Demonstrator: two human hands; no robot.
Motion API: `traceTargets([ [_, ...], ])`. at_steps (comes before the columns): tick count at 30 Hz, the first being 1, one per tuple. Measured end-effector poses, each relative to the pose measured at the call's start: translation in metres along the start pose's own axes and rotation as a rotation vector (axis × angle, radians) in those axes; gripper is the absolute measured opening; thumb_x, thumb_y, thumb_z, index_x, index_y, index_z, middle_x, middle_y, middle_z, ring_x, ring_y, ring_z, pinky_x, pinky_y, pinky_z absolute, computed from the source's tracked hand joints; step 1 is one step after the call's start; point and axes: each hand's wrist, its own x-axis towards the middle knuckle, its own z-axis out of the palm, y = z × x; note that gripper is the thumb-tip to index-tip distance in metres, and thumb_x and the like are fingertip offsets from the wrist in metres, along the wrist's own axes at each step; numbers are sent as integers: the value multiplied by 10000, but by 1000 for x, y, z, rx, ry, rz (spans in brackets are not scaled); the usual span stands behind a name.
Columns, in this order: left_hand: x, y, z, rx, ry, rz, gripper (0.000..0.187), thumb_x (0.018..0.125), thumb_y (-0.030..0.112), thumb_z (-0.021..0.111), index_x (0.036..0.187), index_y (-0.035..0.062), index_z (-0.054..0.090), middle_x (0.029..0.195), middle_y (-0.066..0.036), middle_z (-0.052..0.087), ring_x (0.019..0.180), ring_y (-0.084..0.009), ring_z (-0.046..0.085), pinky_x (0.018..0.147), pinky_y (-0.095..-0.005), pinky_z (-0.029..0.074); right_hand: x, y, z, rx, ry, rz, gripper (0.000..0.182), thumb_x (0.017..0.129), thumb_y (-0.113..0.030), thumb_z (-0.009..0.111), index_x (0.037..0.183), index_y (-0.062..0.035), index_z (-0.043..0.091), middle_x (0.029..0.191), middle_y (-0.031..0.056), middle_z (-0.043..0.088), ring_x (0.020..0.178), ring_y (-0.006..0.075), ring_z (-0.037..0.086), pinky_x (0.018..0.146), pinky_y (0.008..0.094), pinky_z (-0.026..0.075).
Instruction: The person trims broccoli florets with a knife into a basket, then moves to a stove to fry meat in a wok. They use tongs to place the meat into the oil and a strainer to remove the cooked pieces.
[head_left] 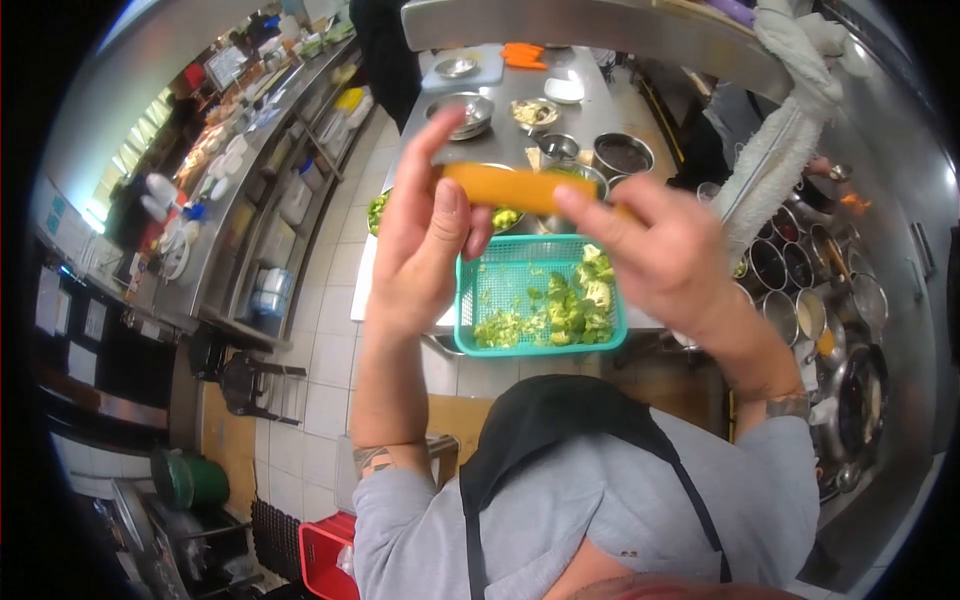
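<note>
A long orange-yellow piece (515,187) is held up level between my two hands, above a green plastic basket (465,330). At its left end is my left hand (415,240), thumb against it, index finger stretched upward and other fingers curled beneath. My right hand (665,250) closes round the other end, index finger pressed along it. Exactly what this piece is, I cannot tell. Cut broccoli florets (575,315) fill the right side of the basket, with small green bits scattered to the left. Behind the piece, a bowl of green vegetables (508,217) is partly hidden.
Metal bowls (472,115), a white dish (564,91) and orange carrots (523,55) stand farther back on the steel table. Several pots and pans (800,265) crowd the right, near a flame. A steel counter with shelves (245,170) runs along the left.
</note>
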Motion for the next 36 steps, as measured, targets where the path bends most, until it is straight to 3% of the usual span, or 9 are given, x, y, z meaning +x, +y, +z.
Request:
traceTargets([
  [3, 27, 31, -3, 117, -21, 220, 685, 1047, 249, 521, 1575, 34, 142, 1053, -117, 637, 765, -90, 575, 652, -199, 464, 30, 14, -41, 2, 144, 104, 518, 804, 32, 701, 1288, -153, 689, 881, 75, 627, 700, 202, 618, 618, 286, 488],
  [7, 17, 33, -41, 145, 72, 259, 528, 1006, 144, 569, 1475, -4, 377, 1076, -132, 658, 795, -99, 599, 660, -213, 474, 77, 33, -83, -234, 136, 91, 388, 879, 58, 643, 1241, -72, 697, 903, 100, 661, 757, 157, 635, 678, 278, 503],
  [13, -41, -42, -83, 211, 244, -158, 379, 997, 152, 582, 1323, -36, 539, 1025, -94, 645, 796, -109, 577, 693, -235, 450, 131, 18, -62, -388, -50, 77, 185, 919, -27, 558, 941, -42, 741, 689, 116, 654, 571, 175, 589, 592, 334, 498],
  [16, -84, -95, -101, 325, 377, -463, 338, 979, 163, 625, 1257, -27, 585, 1009, -67, 660, 786, -80, 573, 687, -223, 453, 136, 34, -39, -248, 45, -49, 203, 867, -1, 561, 664, -1, 560, 801, 186, 602, 629, 211, 547, 660, 366, 473],
  [19, -142, -168, -125, 751, 407, -629, 269, 931, 207, 686, 1104, 3, 657, 974, -89, 694, 840, -173, 631, 753, -312, 513, 133, 36, -49, -160, 160, -167, 166, 916, -101, 616, 932, 19, 730, 896, 158, 678, 828, 256, 665, 778, 359, 507],
  [24, -180, -221, -81, 838, 186, -687, 351, 844, 215, 764, 1093, 3, 638, 1005, -158, 695, 882, -280, 673, 770, -389, 537, 108, 35, -21, -161, 547, -247, 96, 928, -20, 632, 947, -11, 725, 774, 40, 675, 662, 97, 585, 610, 232, 451],
  [29, -178, -280, -21, 742, -201, -602, 672, 760, 256, 844, 1316, 5, 562, 1328, -240, 556, 1143, -383, 606, 966, -446, 505, -36, 23, 92, 617, -372, 69, 389, 820, -73, 738, 1186, -25, 618, 1049, 143, 640, 857, 238, 634, 745, 334, 522],
  [32, -168, -307, 4, 815, -321, -659, 1017, 682, 286, 893, 1499, 35, 342, 1519, -273, 342, 1266, -462, 509, 1067, -480, 440, -166, 59, 191, 433, -1062, 520, 1007, 694, -346, 867, 1516, -94, 343, 1454, 284, 398, 1326, 417, 462, 1077, 441, 435],
  [36, -141, -318, 18, 890, -462, -837, 1335, 579, 328, 941, 1587, 73, 103, 1602, -285, 178, 1313, -519, 450, 1102, -494, 412, -200, 46, 218, 338, -1293, 624, 1335, 557, -320, 961, 1595, -145, 140, 1600, 323, 87, 1428, 440, 343, 1147, 439, 383],
])
